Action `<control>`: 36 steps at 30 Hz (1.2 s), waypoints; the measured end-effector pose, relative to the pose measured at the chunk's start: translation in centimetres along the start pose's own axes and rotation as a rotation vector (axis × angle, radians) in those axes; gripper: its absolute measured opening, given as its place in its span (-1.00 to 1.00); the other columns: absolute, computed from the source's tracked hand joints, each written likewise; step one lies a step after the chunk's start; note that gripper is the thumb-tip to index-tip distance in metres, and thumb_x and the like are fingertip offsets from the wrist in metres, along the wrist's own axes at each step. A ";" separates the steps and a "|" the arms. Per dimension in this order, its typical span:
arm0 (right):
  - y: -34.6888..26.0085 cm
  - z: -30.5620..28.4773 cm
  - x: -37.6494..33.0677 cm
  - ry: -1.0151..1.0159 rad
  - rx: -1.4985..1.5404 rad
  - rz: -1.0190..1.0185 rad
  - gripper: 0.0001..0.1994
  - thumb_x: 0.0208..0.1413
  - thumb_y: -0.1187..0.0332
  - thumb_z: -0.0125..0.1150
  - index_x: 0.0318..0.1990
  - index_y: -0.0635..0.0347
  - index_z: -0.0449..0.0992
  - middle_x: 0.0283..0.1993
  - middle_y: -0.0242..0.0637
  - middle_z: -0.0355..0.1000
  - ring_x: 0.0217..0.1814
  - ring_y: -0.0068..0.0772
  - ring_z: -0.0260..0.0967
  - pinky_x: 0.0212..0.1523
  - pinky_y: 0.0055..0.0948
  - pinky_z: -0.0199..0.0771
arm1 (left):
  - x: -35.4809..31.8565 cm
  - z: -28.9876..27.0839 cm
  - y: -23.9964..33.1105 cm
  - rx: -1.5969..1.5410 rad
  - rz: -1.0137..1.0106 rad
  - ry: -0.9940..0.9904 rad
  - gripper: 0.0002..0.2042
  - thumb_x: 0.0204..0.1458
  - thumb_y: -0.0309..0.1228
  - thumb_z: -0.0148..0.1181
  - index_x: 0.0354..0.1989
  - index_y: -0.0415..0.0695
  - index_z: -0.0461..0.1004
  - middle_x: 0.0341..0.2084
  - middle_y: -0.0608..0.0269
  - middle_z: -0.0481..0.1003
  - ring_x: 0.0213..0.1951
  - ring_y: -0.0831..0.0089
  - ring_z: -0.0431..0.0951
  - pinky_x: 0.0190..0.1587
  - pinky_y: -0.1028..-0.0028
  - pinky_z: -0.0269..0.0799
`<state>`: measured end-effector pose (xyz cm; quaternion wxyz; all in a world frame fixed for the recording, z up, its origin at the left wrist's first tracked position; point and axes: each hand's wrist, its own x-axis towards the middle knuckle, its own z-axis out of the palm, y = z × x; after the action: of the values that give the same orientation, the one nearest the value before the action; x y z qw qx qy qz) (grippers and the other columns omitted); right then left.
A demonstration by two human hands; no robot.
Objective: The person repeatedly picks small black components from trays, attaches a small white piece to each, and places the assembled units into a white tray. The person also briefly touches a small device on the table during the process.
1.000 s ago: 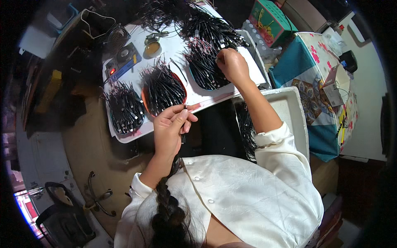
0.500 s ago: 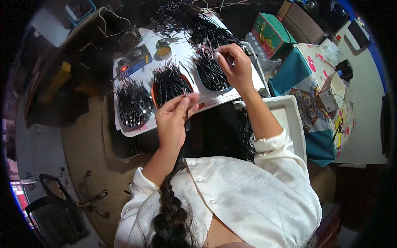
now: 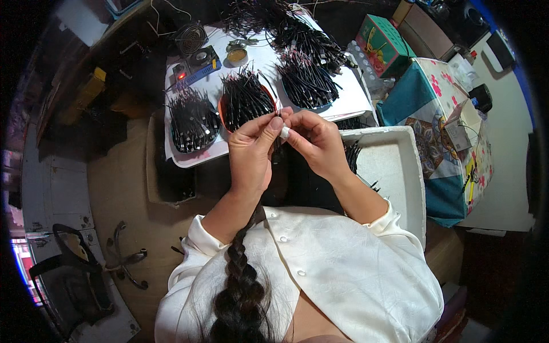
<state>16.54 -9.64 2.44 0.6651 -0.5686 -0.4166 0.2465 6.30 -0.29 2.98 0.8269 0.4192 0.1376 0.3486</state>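
My left hand (image 3: 251,151) and my right hand (image 3: 313,139) meet in front of my chest. Between their fingertips they pinch a short black cable piece with a small white end (image 3: 284,132). Just beyond the hands, a red bowl heaped with black cable pieces (image 3: 247,103) sits on the white tabletop (image 3: 264,60). A second pile of black cables (image 3: 191,119) lies to its left and a third pile (image 3: 307,80) to its right.
A white foam box (image 3: 389,166) with a few cables stands at my right. Behind the piles are a small device with a red light (image 3: 194,66), a round tin (image 3: 237,55) and a tangle of cables (image 3: 257,17). A green carton (image 3: 382,46) and a patterned cloth (image 3: 443,126) lie further right.
My right hand has come back from the right-hand cable pile to meet my left hand, which rose from the bowl's edge. Both now pinch one piece together.
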 end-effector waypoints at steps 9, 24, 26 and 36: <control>-1.5 -2.5 1.3 0.019 -0.131 -0.060 -0.90 0.08 0.49 0.25 -0.28 0.34 0.51 -0.35 -0.36 0.48 -0.39 -0.72 0.37 -0.43 -0.74 0.31 | -0.5 -0.1 -0.9 0.249 0.105 0.023 -0.83 0.09 -0.53 0.19 -0.16 -0.28 0.55 -0.31 0.09 0.60 -0.31 0.41 0.62 -0.17 0.48 0.58; 0.1 -1.9 0.7 -0.164 0.957 0.412 -0.87 0.14 0.49 0.16 -0.17 0.29 0.44 -0.29 -0.36 0.45 -0.31 -0.61 0.42 -0.28 -0.64 0.47 | -0.3 -0.9 -0.5 -0.115 -0.284 -0.145 -0.82 0.08 -0.51 0.19 -0.16 -0.28 0.52 -0.42 0.14 0.57 -0.46 0.51 0.55 -0.50 0.66 0.39; -0.2 -2.7 0.8 -0.184 0.868 0.392 -0.86 0.14 0.49 0.16 -0.16 0.29 0.43 -0.28 -0.36 0.44 -0.32 -0.64 0.40 -0.30 -0.67 0.45 | -0.1 -1.2 -0.2 -0.108 -0.345 -0.189 -0.84 0.10 -0.52 0.17 -0.19 -0.32 0.54 -0.42 0.13 0.57 -0.48 0.55 0.52 -0.49 0.68 0.37; 1.1 -4.4 1.5 -0.551 0.928 0.663 -0.83 0.09 0.47 0.12 -0.15 0.20 0.38 -0.31 -0.40 0.40 -0.37 -0.62 0.37 -0.27 -0.60 0.43 | -0.6 -1.1 1.6 0.406 -0.335 -0.432 -0.88 0.11 -0.54 0.16 -0.32 -0.36 0.56 -0.53 0.29 0.53 -0.56 0.68 0.36 -0.51 0.70 0.26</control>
<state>21.19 -10.59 1.72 0.5991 -0.2357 -0.2239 0.7317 4.53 0.63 3.52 0.7825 0.6110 0.0927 0.0765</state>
